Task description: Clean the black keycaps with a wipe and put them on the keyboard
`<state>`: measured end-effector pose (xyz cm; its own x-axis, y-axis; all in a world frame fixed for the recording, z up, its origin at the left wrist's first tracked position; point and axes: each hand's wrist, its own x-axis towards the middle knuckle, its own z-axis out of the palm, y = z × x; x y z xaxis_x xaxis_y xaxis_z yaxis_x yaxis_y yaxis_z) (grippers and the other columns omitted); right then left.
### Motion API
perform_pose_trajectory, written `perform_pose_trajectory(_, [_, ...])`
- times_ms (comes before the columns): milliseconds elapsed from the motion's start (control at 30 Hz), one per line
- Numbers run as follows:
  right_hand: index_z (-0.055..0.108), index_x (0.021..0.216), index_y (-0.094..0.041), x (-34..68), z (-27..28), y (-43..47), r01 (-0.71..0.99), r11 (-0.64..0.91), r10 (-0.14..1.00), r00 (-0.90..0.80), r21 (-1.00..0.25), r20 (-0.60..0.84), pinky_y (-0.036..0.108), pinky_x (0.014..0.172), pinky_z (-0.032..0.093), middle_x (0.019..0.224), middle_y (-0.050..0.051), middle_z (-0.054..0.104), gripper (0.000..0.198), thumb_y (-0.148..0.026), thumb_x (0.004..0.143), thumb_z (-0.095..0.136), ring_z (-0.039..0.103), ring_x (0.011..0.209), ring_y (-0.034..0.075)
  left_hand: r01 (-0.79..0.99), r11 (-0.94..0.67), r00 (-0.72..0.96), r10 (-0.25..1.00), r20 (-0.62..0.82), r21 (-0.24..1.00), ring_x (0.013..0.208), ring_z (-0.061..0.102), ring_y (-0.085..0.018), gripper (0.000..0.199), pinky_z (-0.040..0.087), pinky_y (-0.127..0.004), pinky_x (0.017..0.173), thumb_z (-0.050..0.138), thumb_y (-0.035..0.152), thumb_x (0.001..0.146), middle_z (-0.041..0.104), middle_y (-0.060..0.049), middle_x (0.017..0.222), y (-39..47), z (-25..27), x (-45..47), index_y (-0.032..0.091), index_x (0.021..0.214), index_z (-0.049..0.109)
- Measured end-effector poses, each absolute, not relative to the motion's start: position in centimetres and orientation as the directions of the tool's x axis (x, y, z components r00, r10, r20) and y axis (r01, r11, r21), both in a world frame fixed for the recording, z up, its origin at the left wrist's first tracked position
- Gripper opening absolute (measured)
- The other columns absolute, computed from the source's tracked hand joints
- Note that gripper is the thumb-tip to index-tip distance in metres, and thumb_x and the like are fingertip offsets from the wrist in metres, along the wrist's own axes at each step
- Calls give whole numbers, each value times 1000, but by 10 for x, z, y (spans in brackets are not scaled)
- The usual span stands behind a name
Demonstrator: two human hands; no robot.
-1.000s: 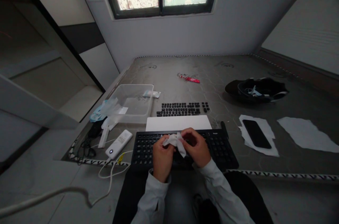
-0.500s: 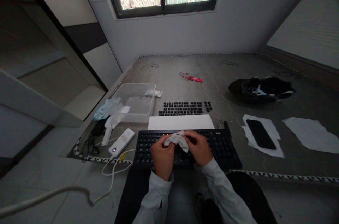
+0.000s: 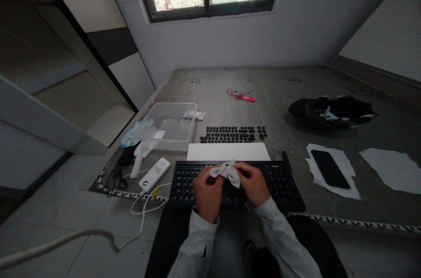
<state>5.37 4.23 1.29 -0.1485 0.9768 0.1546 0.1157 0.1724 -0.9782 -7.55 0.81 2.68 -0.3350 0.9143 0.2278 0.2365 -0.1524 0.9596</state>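
Note:
A small white cloth, bunched in the middle, is pinched between both hands over a black keyboard. My left hand is closed on the cloth's left side. My right hand grips its right side with thumb and fingers. Hands and cloth hide the middle of the keyboard, which lies along the table's near edge. Right behind it is a white flat strip. Beyond that, loose black keycaps are laid out in rows.
A clear plastic box stands left, near a white power bank with cables. At right lie a black phone on white paper, another paper sheet, and a black cap. A red wrapper lies farther back.
The whole view has shifted slightly, so things appear a little farther right. Both hands still hold the cloth over the keyboard, in almost the same pose.

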Motion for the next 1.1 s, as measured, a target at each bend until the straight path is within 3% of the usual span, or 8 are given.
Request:
perform_pose_trajectory(233, [70,90,-17,54,12,42,152,159,979,-152,-976,136,33,74,48,86,6,70,24,-31,77,55,62,78,22,488,-229,-178,919,353,842,74,58,-16,18,44,-25,67,53,20,81,62,-4,82,10,25,-79,21,85,70])
perform_pose_trajectory(500, [69,81,-15,52,9,42,47,97,980,-177,-994,88,27,65,47,76,4,70,21,-32,74,60,61,71,20,437,-268,-254,879,403,859,67,57,-15,15,42,-24,60,55,15,77,63,-4,75,8,16,-78,18,72,69])
perform_pose_trajectory(867, [66,75,-16,47,11,42,32,90,980,-179,-995,83,27,63,49,72,4,68,22,-36,76,58,61,68,18,328,-128,-369,895,252,936,57,54,-14,18,39,-22,50,49,16,77,59,-2,67,6,15,-76,19,68,65])
perform_pose_trajectory(1100, [66,94,-18,45,5,41,57,135,977,-174,-989,123,31,74,52,89,6,69,26,-31,72,64,64,78,19,119,-4,-387,921,50,993,44,50,-10,14,38,-20,41,55,21,75,64,-2,64,11,14,-75,15,81,66])
